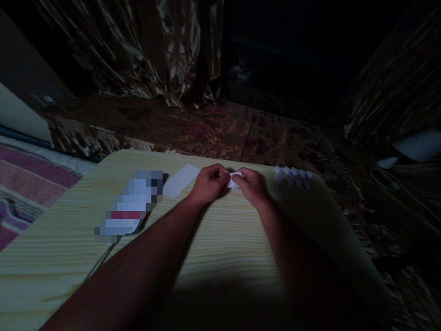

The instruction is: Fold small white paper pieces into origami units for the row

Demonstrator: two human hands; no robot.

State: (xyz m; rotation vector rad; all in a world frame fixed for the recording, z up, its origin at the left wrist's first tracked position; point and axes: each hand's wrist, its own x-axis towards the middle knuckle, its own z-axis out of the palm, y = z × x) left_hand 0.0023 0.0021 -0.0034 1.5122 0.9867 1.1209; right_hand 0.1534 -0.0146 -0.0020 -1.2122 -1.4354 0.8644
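Observation:
Between my two hands is a small piece of folded white paper (235,180), just above the wooden table (220,230). My left hand (211,184) pinches its left side with thumb and fingers. On the right side, my right hand (252,185) grips it, thumb on top. A flat white paper sheet (181,180) lies left of my left hand. Beyond my right hand, several folded white paper pieces (292,178) with pointed tips stand in rows near the table's right side. The paper's exact shape is partly hidden by my fingers.
A pixelated, blurred-out object (131,207) with a cable (98,262) lies on the table's left. Behind the table is a patterned, cloth-covered ledge (206,128) below shiny curtains (165,46). Striped bedding (24,184) is at left. The room is dim.

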